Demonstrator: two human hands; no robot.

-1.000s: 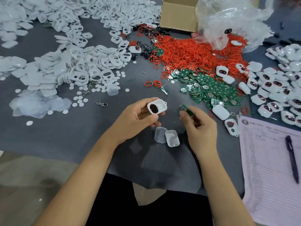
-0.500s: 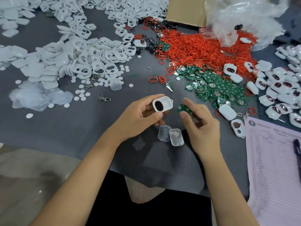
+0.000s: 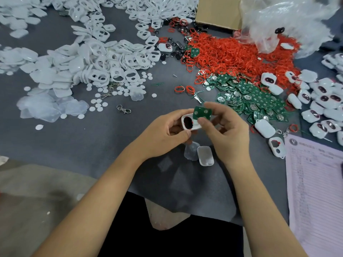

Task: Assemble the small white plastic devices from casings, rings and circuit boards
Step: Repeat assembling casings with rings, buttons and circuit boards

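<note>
Head view: red rings (image 3: 232,54) heaped upper right; left hand (image 3: 163,134) grips white casing (image 3: 190,123), right hand (image 3: 225,130) pinches green circuit board (image 3: 202,113) over it.

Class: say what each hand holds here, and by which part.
The left hand grips a white casing by its sides. The right hand pinches a green circuit board by its edges, thumb on the near edge.

Assembly workshop: heaped casings (image 3: 89,58), red rings (image 3: 232,54), circuit boards (image 3: 259,97).

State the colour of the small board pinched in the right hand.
Green with silvery round pads: the small circuit board, clearest in the head view.
</note>
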